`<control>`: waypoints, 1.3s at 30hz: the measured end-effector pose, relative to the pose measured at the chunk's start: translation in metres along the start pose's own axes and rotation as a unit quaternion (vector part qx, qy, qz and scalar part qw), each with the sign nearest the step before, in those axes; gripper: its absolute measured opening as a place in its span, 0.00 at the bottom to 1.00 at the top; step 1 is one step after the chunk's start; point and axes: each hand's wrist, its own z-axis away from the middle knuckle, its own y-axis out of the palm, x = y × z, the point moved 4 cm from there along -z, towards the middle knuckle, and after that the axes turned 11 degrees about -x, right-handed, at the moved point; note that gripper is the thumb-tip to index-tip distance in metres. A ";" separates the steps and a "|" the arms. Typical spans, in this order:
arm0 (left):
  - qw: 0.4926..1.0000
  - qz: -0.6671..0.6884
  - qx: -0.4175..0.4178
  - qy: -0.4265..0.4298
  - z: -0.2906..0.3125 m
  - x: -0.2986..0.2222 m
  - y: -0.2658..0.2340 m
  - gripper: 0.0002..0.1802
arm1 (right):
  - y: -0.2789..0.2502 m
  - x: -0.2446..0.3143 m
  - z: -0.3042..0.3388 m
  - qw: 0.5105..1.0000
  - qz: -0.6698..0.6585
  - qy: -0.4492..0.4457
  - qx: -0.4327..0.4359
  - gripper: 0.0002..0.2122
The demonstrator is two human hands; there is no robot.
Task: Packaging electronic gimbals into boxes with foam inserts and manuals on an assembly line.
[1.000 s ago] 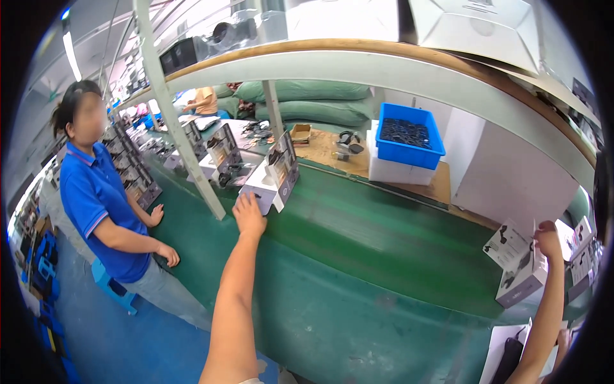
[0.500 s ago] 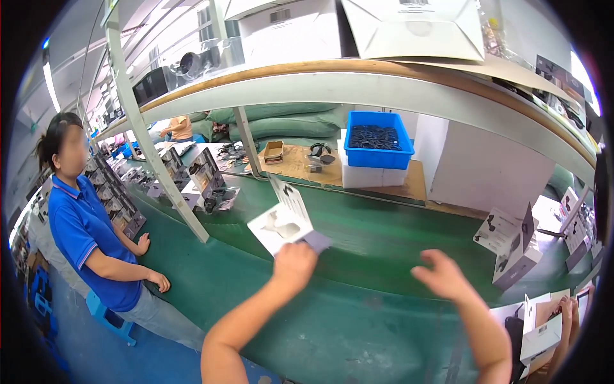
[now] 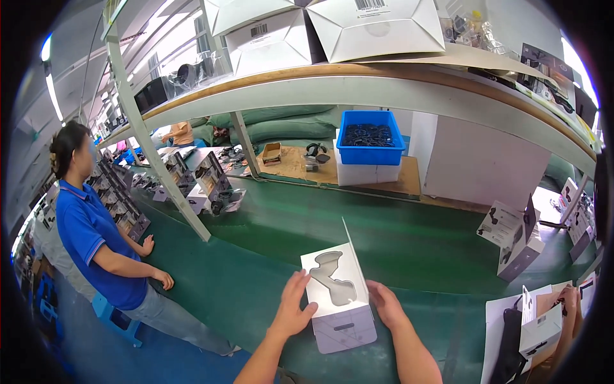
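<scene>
Between my hands is a small packaging box point(image 3: 345, 328) with a lavender-grey front and a raised lid. Its white insert point(image 3: 317, 288) faces up and has a curved cut-out, with nothing seated in it. My left hand point(image 3: 293, 308) grips the box's left side, fingers along the edge and thumb near the front corner. On the opposite side, my right hand point(image 3: 389, 308) holds the edge by the lid, some of its fingertips hidden behind the box. Whether the box's underside touches the green worktop point(image 3: 275, 246) is hard to make out.
A blue bin point(image 3: 371, 155) of dark parts stands on a white block behind the belt. Another open box point(image 3: 519, 246) is at right, near a co-worker's hands point(image 3: 569, 301). A person in a blue shirt point(image 3: 105, 240) stands at left. An overhead shelf point(image 3: 358, 80) carries white cartons.
The box has come nearer and turned upright toward me. My right hand, free before, has moved left onto its right side; my left hand has shifted to the left side.
</scene>
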 end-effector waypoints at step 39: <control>0.989 -0.125 -0.026 0.075 0.140 -0.048 -0.005 0.33 | 0.034 0.014 0.038 0.945 0.322 -0.002 0.057 0.15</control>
